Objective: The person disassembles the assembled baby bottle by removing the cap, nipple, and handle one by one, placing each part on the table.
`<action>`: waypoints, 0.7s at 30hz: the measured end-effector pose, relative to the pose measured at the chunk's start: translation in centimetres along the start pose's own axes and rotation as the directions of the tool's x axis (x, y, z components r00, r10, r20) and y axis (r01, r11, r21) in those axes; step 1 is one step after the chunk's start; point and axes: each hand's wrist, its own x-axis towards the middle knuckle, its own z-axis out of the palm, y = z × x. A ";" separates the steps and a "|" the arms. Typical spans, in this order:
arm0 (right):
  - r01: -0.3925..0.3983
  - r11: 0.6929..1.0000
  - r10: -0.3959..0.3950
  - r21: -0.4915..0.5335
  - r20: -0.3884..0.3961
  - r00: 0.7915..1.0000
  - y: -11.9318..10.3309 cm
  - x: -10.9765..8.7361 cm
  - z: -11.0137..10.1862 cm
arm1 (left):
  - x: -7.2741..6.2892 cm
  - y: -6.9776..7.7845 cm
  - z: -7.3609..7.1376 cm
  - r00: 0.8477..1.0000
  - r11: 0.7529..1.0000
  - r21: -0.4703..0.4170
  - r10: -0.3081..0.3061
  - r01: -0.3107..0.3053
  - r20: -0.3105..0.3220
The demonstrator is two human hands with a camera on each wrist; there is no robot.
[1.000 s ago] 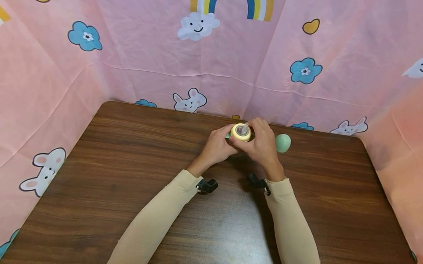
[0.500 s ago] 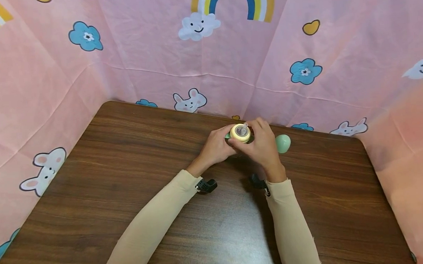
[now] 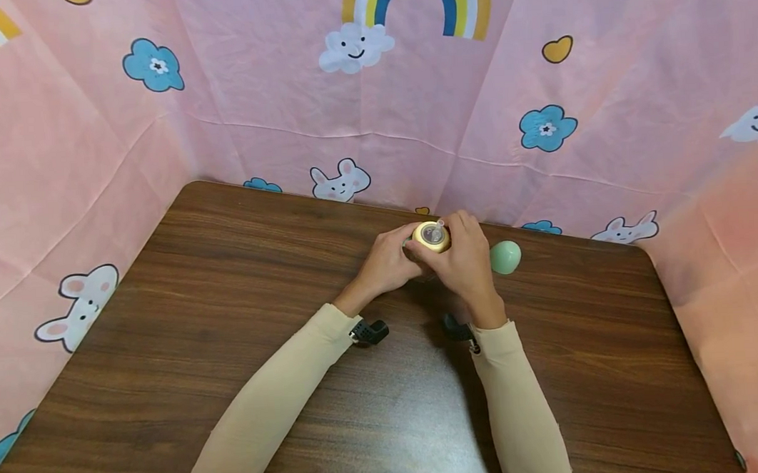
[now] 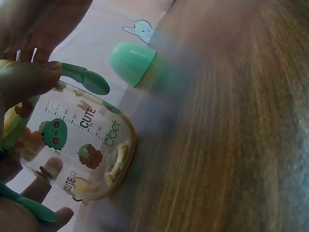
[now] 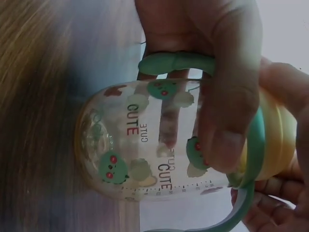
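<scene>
A: What sort of surface?
B: Dark brown, wood-grained table (image 3: 241,301) with rounded far corners and a pale patch of glare toward the front.

A: And around it?
B: Pink cloth (image 3: 268,92) behind and to both sides, creased in places. Printed with rainbows (image 3: 465,7), smiling clouds (image 3: 356,48), blue flowers (image 3: 548,127), yellow hearts (image 3: 558,48) and white rabbits (image 3: 340,181).

A: In the hands?
B: Clear bottle (image 4: 79,140) with green handles (image 5: 178,63), near the far edge of the table. Hard to tell whether touching the wood. Clear spout (image 3: 440,224) on top.

A: Left hand (image 3: 388,262)?
B: Wrapped round the upper body, thumb in front, fingers behind.

A: Right hand (image 3: 465,257)?
B: Curled round the yellow collar (image 5: 277,140), thumb and fingers on opposite sides.

A: Anything else on the table?
B: Green domed cap (image 3: 505,257), just beside the right hand, on its outer side.

A: Any writing?
B: "CUTE" (image 4: 88,118) in several spots, in red and dark letters. Near the base, green lettering (image 4: 112,134), something like "bbet". Also a measuring scale (image 4: 70,115) with figures too small to read, and green cartoon faces (image 4: 54,134) with red cheeks.
</scene>
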 end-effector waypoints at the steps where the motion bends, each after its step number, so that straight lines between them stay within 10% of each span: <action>1: -0.004 1.000 0.004 0.010 0.006 1.000 0.0 0.0 -0.1 | 0.0 0.0 0.0 1.000 1.000 0.000 0.001 -0.001 0.001; 21: -0.051 0.988 0.032 0.143 0.128 0.991 1.1 0.5 -1.4 | 0.1 0.3 -0.2 0.999 0.999 0.027 -0.035 0.035 0.009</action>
